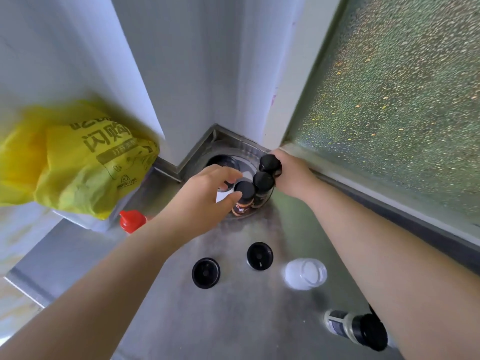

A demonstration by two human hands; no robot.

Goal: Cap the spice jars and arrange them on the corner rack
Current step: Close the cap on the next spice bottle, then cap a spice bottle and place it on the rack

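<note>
Steel counter (233,320) corner: my left hand (207,201) loosely pinches a capped jar (242,198) on the rack (233,149), right hand (293,175) grips the back jar (270,165), so I'd guess a nudge topples them.

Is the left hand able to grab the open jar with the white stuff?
Probably yes. The left hand is up at the rack, but the open jar stands alone on the counter, with only two loose caps nearby and nothing blocking it.

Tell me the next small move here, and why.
Probably release the brown-label jar that the left hand pinches, since it stands capped in the rack beside two others. Then fetch a loose cap for the open white jar on the counter.
</note>
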